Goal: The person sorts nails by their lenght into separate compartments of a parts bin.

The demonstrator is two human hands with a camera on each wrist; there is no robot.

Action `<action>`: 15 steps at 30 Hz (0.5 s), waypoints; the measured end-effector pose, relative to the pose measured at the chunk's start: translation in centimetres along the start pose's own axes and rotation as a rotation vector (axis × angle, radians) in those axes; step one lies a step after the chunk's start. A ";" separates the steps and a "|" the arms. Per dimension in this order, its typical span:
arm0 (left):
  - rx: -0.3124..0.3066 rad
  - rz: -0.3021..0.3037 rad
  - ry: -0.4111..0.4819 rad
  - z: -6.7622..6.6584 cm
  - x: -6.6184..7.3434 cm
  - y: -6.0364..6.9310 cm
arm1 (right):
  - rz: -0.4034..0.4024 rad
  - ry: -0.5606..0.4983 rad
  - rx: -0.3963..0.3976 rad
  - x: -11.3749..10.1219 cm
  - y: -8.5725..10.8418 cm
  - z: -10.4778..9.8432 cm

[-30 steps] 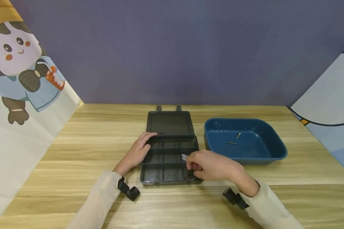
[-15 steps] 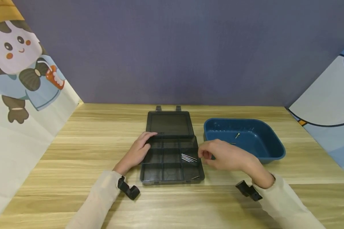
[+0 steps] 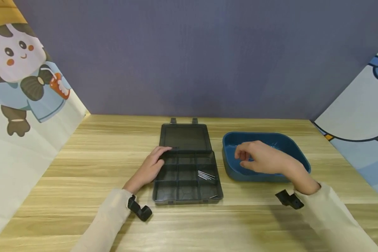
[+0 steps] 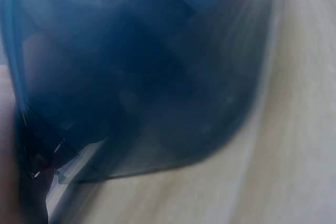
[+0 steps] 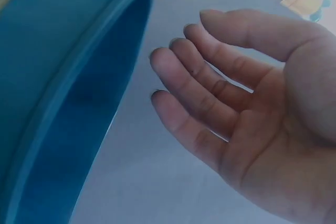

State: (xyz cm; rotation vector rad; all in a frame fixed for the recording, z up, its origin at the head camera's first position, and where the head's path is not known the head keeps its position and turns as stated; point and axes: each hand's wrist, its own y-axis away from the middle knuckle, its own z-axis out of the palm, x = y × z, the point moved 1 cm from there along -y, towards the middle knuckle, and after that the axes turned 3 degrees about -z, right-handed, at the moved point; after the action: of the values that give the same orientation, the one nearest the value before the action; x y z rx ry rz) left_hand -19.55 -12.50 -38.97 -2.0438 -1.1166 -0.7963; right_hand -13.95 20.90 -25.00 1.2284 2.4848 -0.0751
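A dark see-through compartment box lies with its lid folded back. Several thin silver metal pins rest in its middle right compartment. One small metal piece is in the front right compartment. My left hand rests on the box's left edge, index finger reaching toward the hinge line. Above the blue plastic basin hovers my right hand, fingers loosely bent; in the right wrist view nothing is between its fingers. The hand hides much of the basin's inside.
The basin stands to the right of the box, with a narrow strip of wooden table between them. A purple-grey wall rises at the back. Cartoon-printed panels flank both sides.
My right hand has let go of the silver pins in the middle right compartment and moved right, up over the basin. The left hand stays at the box's edge.
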 end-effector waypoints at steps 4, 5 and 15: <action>-0.004 -0.006 -0.003 -0.1 0.1 0.0 | 0.027 -0.001 0.013 1.7 0.0 -0.7; -0.005 -0.004 -0.004 -0.1 0.0 0.0 | 0.034 0.000 0.015 2.0 -0.1 -0.8; -0.002 -0.004 0.004 -0.1 0.2 0.1 | 0.108 0.031 0.031 5.4 -0.4 -1.3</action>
State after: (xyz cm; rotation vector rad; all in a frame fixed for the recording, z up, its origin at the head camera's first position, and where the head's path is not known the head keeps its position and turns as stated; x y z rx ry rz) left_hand -19.41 -12.54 -38.72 -2.0414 -1.1182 -0.8033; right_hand -17.59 25.02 -25.72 1.3845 2.4464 -0.0679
